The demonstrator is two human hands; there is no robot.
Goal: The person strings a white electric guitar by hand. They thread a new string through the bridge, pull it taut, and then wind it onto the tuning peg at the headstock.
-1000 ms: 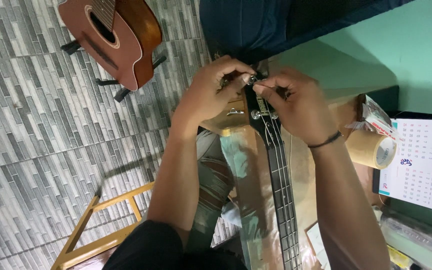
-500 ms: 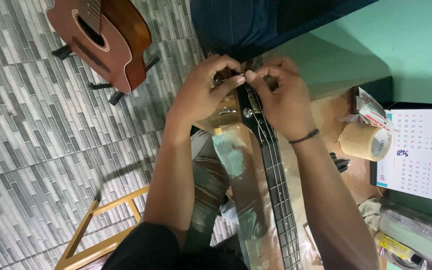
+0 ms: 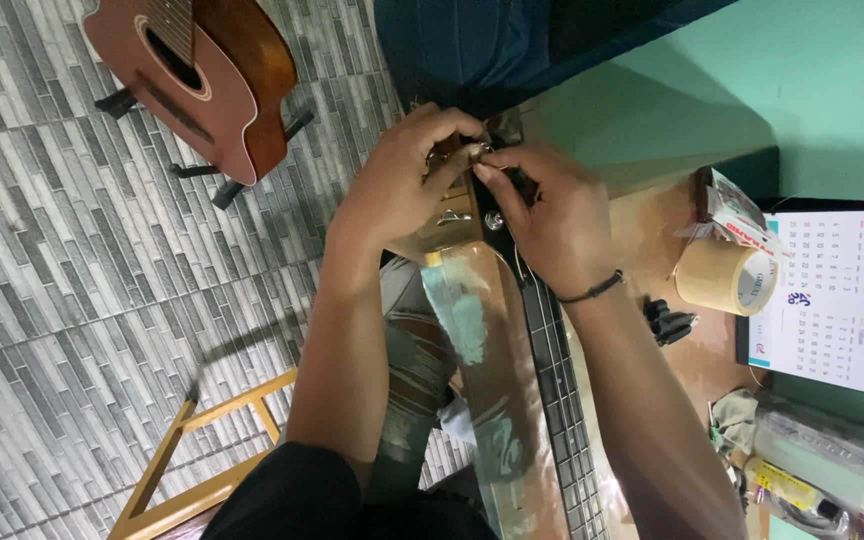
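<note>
— Left of the guitar neck (image 3: 552, 400), what lies about?

— Farthest out that side, an acoustic guitar (image 3: 197, 75) rests on a black stand over the grey tiled floor (image 3: 62, 300). Nearer the neck and lower down is a bare wooden frame (image 3: 187, 450).

— And on the neck itself?

— Both hands are at its head end. The left hand (image 3: 402, 185) curls in from the neck's left, and the right hand (image 3: 547, 220), with a dark band at the wrist, covers the head from the right. Their fingertips pinch together on a small shiny metal part (image 3: 472, 152) at the top of the neck. I cannot tell just what that part is.

— How would you do that well?

— I judge it fine work. Keep the neck lying steady along the lap and bench, let one hand brace against the wood while the other turns or threads, and use small motions so the strings are not knocked.

— Packages and labels, right of the neck?

— Just right of it lie small black pieces (image 3: 670, 322) on the brown bench top (image 3: 652, 240). Further right sits a roll of tan tape (image 3: 727, 277), with a clear wrapper (image 3: 737, 215) carrying red print above it. Beyond those is a white calendar sheet (image 3: 837, 300) with a dark top edge. Below the calendar lie clear plastic packets (image 3: 822, 440), one with a yellow label (image 3: 787, 485).
</note>
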